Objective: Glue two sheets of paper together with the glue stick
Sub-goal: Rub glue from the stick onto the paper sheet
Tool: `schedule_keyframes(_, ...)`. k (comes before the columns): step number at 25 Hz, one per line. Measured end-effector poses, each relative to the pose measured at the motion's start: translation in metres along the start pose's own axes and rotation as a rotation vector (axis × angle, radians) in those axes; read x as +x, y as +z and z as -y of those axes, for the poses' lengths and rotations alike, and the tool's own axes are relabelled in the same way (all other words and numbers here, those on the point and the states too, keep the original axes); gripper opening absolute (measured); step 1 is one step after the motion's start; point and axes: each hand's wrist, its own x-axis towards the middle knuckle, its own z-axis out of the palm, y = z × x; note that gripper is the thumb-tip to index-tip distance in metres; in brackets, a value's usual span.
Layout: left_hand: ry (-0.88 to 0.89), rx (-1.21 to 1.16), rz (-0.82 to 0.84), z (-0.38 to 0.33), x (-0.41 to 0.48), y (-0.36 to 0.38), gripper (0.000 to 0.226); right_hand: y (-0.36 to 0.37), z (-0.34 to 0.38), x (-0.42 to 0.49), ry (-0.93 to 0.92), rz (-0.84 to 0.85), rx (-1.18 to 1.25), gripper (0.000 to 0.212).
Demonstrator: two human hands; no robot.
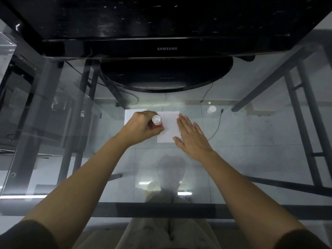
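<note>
Left grip (142,127) clasps red glue stick (157,122); right hand (190,136) flat on paper (168,126); monitor (166,48) reads SAMSUNG

Both bare forearms reach toward 12 o'clock. The left hand (142,127) is curled into a fist-like grip, knuckles up. At its 3 o'clock, the right hand (190,136) lies flat, palm down, fingers (185,122) together pointing to 11 o'clock.

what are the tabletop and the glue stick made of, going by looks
Tabletop: clear glass, glossy; the floor tiles and table legs show through it and it mirrors the lights. Glue stick, held in the left hand: probably smooth plastic, with a red body and a white end; too small to be sure.
</note>
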Motion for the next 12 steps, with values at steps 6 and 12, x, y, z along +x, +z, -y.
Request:
schedule_keyframes(6,0.06,-0.007,0.086,-0.004,0.0012,0.001,0.022,-0.0006,0.0,0.0009,0.005,0.008,0.005,0.065)
schedule_keyframes(12,0.125,0.048,0.167,-0.0065,0.005,0.0076,0.023,-0.0013,-0.0005,0.0005,0.0,0.013,0.005,0.065)
